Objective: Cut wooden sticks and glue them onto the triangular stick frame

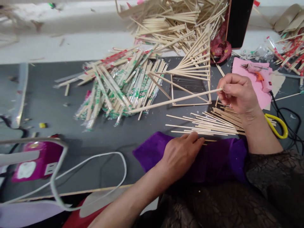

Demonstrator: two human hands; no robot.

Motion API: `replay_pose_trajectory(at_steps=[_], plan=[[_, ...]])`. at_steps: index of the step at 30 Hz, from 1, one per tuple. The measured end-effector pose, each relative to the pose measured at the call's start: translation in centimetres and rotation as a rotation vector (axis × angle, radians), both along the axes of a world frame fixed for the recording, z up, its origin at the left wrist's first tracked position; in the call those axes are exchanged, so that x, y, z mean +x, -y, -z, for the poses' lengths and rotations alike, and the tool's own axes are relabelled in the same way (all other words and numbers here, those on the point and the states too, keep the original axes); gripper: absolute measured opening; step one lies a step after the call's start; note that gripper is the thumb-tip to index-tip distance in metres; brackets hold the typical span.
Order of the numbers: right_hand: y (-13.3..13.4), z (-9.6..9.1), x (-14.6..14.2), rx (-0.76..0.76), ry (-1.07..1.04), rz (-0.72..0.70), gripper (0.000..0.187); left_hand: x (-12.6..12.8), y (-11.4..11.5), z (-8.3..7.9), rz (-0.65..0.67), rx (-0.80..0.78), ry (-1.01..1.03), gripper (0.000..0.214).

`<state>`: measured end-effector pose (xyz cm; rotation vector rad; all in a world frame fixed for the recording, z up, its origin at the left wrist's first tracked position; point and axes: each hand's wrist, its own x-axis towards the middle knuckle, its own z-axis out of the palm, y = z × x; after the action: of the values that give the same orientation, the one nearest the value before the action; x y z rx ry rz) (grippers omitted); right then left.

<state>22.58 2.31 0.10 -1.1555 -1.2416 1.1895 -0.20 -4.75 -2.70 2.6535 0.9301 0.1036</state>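
My right hand (pixel 237 93) pinches one end of a wooden chopstick (pixel 175 100), which slants across to the left in front of a stick frame. That frame (pixel 190 104), made of joined chopsticks with a fanned side, stands on the grey table. Beneath my right hand lie several loose thin sticks (pixel 201 125). My left hand (pixel 181 152) rests palm down on a purple cloth (pixel 154 148) at the table's near edge, its fingers reaching to the nearest sticks. Part of its fingertips is hard to make out.
Wrapped chopsticks (pixel 114 88) lie left of the frame, with a big heap of bare sticks (pixel 175 25) behind. On the right are a hot glue gun (pixel 257 71) on pink sheet, yellow-handled scissors (pixel 282 131) and a black cord. A white cable (pixel 121 155) loops near a magenta box (pixel 35 161).
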Motion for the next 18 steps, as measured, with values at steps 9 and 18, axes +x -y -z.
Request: replay_pose_trajectory(at_steps=[9, 18], plan=[[-0.1, 0.2, 0.0, 0.001, -0.112, -0.058, 0.011, 0.3, -0.2, 0.0, 0.11, 0.077, -0.175, 0.011], [0.0, 0.2, 0.0, -0.005, -0.097, -0.058, 0.01, 1.2, -2.1, 0.5, -0.009, 0.16, -0.205, 0.013]])
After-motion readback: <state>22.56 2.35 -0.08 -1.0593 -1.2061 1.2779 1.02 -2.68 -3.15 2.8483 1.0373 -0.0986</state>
